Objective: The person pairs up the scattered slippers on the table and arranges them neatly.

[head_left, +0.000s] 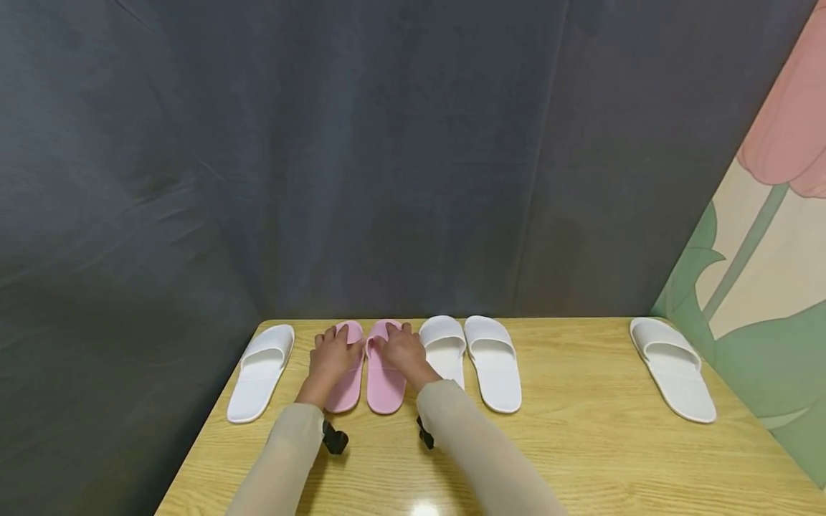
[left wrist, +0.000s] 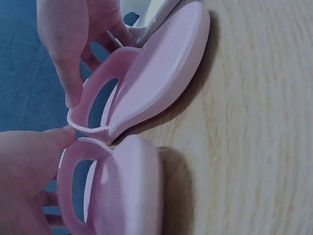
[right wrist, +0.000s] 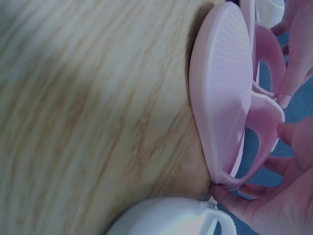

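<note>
Two pink slippers lie side by side on the wooden table, toes toward the dark cloth. My left hand [head_left: 330,360] grips the left pink slipper [head_left: 348,389] across its strap, with the thumb on the inner edge. Across the strap of the right pink slipper [head_left: 386,390], my right hand [head_left: 403,351] has its thumb on one side and fingers on the other. The thumbs come close together between the straps in the left wrist view. A white slipper [head_left: 445,351] sits right beside my right hand, partly hidden by the forearm.
Another white slipper [head_left: 493,369] stands to the right of the one by my hand. Single white slippers lie at the left edge [head_left: 260,380] and far right [head_left: 674,369] of the table [head_left: 574,401]. Dark cloth [head_left: 413,158] hangs behind; a flower-patterned surface [head_left: 774,308] borders the right.
</note>
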`<state>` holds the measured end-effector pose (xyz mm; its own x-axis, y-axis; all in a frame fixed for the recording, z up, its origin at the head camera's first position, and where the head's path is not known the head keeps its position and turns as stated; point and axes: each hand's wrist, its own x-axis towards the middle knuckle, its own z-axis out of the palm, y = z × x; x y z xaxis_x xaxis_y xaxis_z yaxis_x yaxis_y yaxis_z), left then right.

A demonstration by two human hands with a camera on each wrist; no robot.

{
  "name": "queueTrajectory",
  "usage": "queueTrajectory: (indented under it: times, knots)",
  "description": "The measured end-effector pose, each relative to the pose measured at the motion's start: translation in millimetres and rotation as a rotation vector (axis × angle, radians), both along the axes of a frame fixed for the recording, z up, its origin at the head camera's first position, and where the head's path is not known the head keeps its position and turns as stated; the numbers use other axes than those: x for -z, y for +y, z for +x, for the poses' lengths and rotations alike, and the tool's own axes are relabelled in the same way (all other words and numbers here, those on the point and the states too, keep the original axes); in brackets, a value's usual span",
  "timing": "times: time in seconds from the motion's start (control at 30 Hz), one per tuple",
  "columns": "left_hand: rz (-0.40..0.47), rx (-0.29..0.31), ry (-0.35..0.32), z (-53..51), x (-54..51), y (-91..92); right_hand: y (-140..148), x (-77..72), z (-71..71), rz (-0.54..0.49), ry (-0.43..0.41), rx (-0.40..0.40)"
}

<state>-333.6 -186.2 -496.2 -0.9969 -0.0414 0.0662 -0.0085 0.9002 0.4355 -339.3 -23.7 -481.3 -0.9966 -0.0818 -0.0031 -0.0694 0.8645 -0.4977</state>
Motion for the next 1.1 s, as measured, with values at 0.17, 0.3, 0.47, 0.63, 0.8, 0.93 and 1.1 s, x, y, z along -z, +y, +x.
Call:
queueTrajectory:
  times: [0.17,0.3,0.47,0.63,0.8,0.93,1.1]
  knots:
    - [-0.003,0.010,0.012,1.8,-3.0,-1.3,1,-1.8,2.1,0.014,0.029,-0.012]
    - [0.000,0.011,0.039,2.1,-4.4,-3.6,2,-4.7,4.0,-0.002,0.055,-0.019]
    - [-0.007,0.006,0.053,2.8,-7.3,-6.9,4,-9.4,6.2,-0.018,0.068,-0.023]
    - [-0.018,0.000,0.049,6.0,-13.5,-9.5,5,-13.7,7.6,0.011,0.071,-0.039]
    - [-0.041,-0.004,0.048,6.4,-16.1,-13.3,7,-18.8,7.6,0.068,0.075,-0.055]
    - [-0.050,-0.010,0.049,8.1,-18.1,-16.4,10,-21.4,6.7,0.081,0.077,-0.054]
    - [-0.073,-0.009,0.068,9.9,-20.2,-21.5,15,-23.9,6.6,0.081,0.081,-0.046]
